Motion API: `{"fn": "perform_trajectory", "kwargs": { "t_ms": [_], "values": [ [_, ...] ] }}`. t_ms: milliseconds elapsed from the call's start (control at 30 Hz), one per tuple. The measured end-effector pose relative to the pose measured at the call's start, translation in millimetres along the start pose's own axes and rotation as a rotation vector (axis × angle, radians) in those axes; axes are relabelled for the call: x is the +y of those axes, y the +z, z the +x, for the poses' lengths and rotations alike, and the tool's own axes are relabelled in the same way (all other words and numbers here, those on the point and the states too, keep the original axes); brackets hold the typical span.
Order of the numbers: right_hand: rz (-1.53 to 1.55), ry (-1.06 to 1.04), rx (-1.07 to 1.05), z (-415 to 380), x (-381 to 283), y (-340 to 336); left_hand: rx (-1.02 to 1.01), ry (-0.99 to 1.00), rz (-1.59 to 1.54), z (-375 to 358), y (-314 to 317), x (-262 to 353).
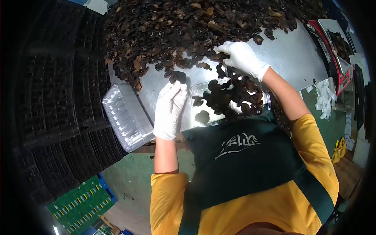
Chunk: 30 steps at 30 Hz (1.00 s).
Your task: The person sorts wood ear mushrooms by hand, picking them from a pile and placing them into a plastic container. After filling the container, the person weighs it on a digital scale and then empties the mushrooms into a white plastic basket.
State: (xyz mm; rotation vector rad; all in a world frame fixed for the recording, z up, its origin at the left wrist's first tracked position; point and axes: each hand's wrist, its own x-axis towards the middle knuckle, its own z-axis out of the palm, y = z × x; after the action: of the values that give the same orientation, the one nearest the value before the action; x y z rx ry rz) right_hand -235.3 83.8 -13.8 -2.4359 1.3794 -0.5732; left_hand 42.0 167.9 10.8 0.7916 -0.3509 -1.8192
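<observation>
My left hand (170, 107), in a white glove, is closed with its fingertips pinching one dark wood ear mushroom (178, 77). To the right, my gloved right hand (242, 58) reaches over the near edge of the large wood ear pile (180, 27); its finger and thumb are apart, and some dark pieces lie just below them. Between my hands and close to my body is a clear plastic tray (194, 113) partly filled with wood ears (225, 98). Part of the tray's content is in shadow.
A stack of clear plastic trays (126, 117) stands at the metal table's (290, 55) left edge. Black crates (51, 98) line the left side. A red scale (331, 55) with wood ears on it is at the right, near white gloves (325, 98) hanging there.
</observation>
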Motion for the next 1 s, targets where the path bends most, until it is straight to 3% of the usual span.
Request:
{"fn": "perform_trajectory", "kwargs": {
  "t_ms": [67, 133, 233, 300, 333, 367, 433, 467, 500, 567, 700, 767, 800, 867, 900, 933, 1000],
  "values": [
    [0.027, -0.005, 0.04, -7.7, -7.7, -12.5, -0.028, -0.02, -0.054, 5.5, -13.8, -2.4],
    [0.168, 0.12, 0.003, -19.7, -33.2, -35.9, -0.056, -0.045, -0.108, 7.1, -15.1, -3.5],
    [0.308, -0.037, 0.024, -45.5, -54.7, -42.0, -0.042, -0.048, -0.122, 2.4, -9.2, -2.9],
    [0.121, -0.106, -0.128, -56.9, -60.4, -38.6, -0.049, 0.063, 0.282, -8.4, 4.9, -2.3],
    [0.114, -0.019, -0.202, -71.1, -61.9, -35.5, 0.027, 0.097, 0.626, -17.1, 15.2, -5.8],
    [0.142, -0.055, -0.168, -80.0, -57.2, -27.8, 0.021, 0.083, 0.62, -22.2, 15.3, -14.0],
    [0.098, -0.149, -0.083, -91.0, -52.0, -25.6, 0.077, 0.289, 1.498, -29.2, 12.1, -29.6],
    [0.095, -0.133, -0.087, -95.1, -51.4, -26.9, -0.047, 0.493, 1.669, -29.4, 7.8, -36.1],
    [0.152, -0.07, -0.082, -97.9, -50.6, -29.0, -0.09, 0.505, 1.615, -30.8, 6.8, -41.1],
    [0.2, 0.001, -0.073, -100.6, -47.9, -38.0, -0.095, 0.708, 1.752, -36.0, 8.7, -41.0],
    [0.179, 0.192, 0.128, -91.0, -32.8, -40.0, -0.018, 0.675, 1.638, -34.1, 8.7, -38.3],
    [-0.015, 0.212, 0.047, -86.5, -38.9, -32.6, -0.045, 0.736, 1.662, -15.7, 13.6, -40.5],
    [0.032, 0.143, 0.053, -81.9, -39.8, -15.0, -0.051, 0.727, 1.721, -4.9, 23.1, -40.2],
    [0.013, 0.063, 0.078, -81.9, -57.4, -7.2, -0.209, 0.888, 1.714, 29.4, 25.1, -43.5],
    [-0.009, -0.016, 0.103, -84.9, -67.9, -7.6, -0.281, 0.832, 1.734, 44.8, 31.9, -45.1],
    [0.084, 0.036, -0.023, -87.3, -78.8, -21.6, -0.353, 0.775, 1.749, 59.9, 38.7, -47.1],
    [-0.022, -0.004, 0.013, -99.2, -83.9, -15.7, -0.545, 0.848, 1.925, 86.9, 41.9, -47.1]
  ]
}}
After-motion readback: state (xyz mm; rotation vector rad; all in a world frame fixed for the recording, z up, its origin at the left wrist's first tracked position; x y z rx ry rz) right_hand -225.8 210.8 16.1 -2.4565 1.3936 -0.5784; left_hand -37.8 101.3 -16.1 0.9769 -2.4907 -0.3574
